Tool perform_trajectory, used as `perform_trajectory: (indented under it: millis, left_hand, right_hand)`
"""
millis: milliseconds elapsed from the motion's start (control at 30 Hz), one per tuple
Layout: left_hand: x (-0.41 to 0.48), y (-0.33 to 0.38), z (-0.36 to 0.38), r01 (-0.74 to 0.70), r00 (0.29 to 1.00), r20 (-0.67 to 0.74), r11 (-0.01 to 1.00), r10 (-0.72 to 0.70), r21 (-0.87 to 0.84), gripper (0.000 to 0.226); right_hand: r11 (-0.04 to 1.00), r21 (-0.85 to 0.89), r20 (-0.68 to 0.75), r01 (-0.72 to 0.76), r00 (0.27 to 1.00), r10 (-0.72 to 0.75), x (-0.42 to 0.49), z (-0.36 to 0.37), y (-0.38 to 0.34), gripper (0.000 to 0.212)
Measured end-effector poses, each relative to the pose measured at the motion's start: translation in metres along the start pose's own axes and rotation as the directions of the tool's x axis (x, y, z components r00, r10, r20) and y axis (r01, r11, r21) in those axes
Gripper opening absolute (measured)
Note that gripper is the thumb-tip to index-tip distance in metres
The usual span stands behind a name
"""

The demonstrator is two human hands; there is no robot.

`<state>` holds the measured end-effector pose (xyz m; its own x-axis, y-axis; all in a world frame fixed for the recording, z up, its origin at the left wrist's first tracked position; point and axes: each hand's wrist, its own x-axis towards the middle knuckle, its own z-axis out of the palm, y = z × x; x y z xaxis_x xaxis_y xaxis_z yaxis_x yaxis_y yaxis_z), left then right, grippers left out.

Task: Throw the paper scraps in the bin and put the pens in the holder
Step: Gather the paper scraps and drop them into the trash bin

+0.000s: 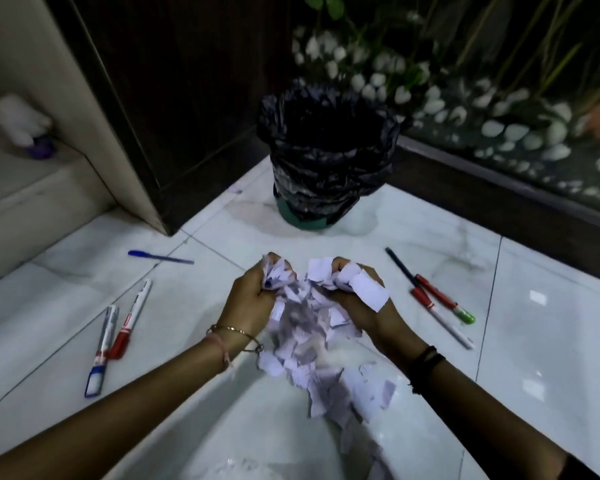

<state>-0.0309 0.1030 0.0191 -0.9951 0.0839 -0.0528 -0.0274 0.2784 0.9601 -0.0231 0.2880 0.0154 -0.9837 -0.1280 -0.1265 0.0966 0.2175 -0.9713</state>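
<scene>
My left hand [248, 301] and my right hand [362, 306] are both shut on a bunch of white paper scraps [303, 317], held above the white floor. More scraps [340, 389] hang and lie loose beneath the hands. The bin [328, 157], lined with a black bag, stands ahead by the dark wall. Pens lie on the floor: a blue pen [160, 257] at the left, two markers [118, 336] at the near left, and several pens [433, 297] at the right. No pen holder is in view.
A dark wooden panel [174, 98] rises behind the bin. A bed of white pebbles and plants [482, 109] runs along the right behind a dark ledge. A pale step [32, 188] sits at the left with a white and purple object [25, 124] on it.
</scene>
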Motion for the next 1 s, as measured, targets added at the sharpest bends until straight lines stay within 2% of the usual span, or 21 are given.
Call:
perform_trajectory:
  millis: [67, 133, 267, 333, 433, 533, 600, 633, 700, 767, 867, 933, 1000]
  left_hand:
    - [0.021, 0.032, -0.010, -0.030, 0.999, 0.020, 0.997, 0.031, -0.066, 0.018]
    - [0.044, 0.066, -0.017, -0.056, 0.997, 0.043, 0.993, 0.060, -0.102, 0.019]
    - [0.100, 0.120, -0.027, -0.041, 0.997, -0.065, 0.996, 0.036, -0.084, 0.033]
    - [0.129, 0.144, -0.028, -0.017, 0.994, -0.106, 0.993, 0.005, -0.114, 0.042]
    - [0.168, 0.169, -0.021, -0.006, 0.987, -0.158, 0.977, -0.028, -0.213, 0.041]
    - [0.208, 0.172, -0.012, 0.038, 0.979, -0.187, 0.976, -0.079, -0.215, 0.048]
    - [0.231, 0.165, -0.004, 0.082, 0.980, -0.163, 0.979, -0.113, -0.188, 0.028]
    - [0.237, 0.163, 0.000, 0.102, 0.982, -0.139, 0.981, -0.125, -0.165, 0.019]
    - [0.243, 0.156, 0.008, 0.137, 0.982, -0.112, 0.984, -0.150, -0.110, 0.019]
    - [0.242, 0.149, 0.012, 0.188, 0.974, -0.105, 0.976, -0.199, -0.109, 0.020]
    - [0.241, 0.141, 0.012, 0.243, 0.966, -0.085, 0.970, -0.244, -0.025, 0.023]
    - [0.243, 0.140, 0.011, 0.217, 0.969, -0.124, 0.976, -0.212, 0.026, 0.016]
    - [0.239, 0.141, 0.012, 0.153, 0.971, -0.194, 0.987, -0.140, 0.051, 0.014]
  right_hand:
    - [1.000, 0.007, 0.015, 0.008, 1.000, -0.008, 0.016, -0.012, -0.034, 0.007]
    - [0.997, 0.072, 0.039, 0.030, 0.999, -0.033, 0.034, -0.025, -0.070, 0.018]
    - [0.986, 0.165, 0.043, 0.030, 0.998, -0.037, 0.073, -0.046, -0.139, 0.014]
    - [0.987, 0.151, 0.001, 0.054, 0.998, -0.055, 0.103, -0.054, -0.162, 0.016]
    - [0.995, 0.058, -0.118, 0.087, 0.990, -0.080, 0.156, -0.065, -0.176, 0.019]
    - [0.996, -0.071, -0.223, 0.047, 0.973, -0.061, 0.200, -0.069, -0.172, 0.004]
    - [0.989, -0.146, -0.331, 0.030, 0.940, -0.078, 0.226, -0.065, -0.163, 0.009]
    - [0.970, -0.242, -0.325, 0.007, 0.942, -0.088, 0.236, -0.062, -0.158, 0.009]
    - [0.884, -0.461, -0.223, -0.079, 0.974, -0.029, 0.248, -0.058, -0.148, 0.006]
    - [0.791, -0.605, -0.157, -0.094, 0.988, -0.002, 0.252, -0.058, -0.141, 0.023]
    - [0.734, -0.672, -0.123, -0.100, 0.992, 0.023, 0.249, -0.065, -0.138, 0.025]
    - [0.715, -0.690, -0.114, -0.114, 0.992, 0.048, 0.242, -0.071, -0.142, 0.031]
    - [0.728, -0.680, -0.145, -0.086, 0.989, -0.018, 0.229, -0.073, -0.149, 0.025]
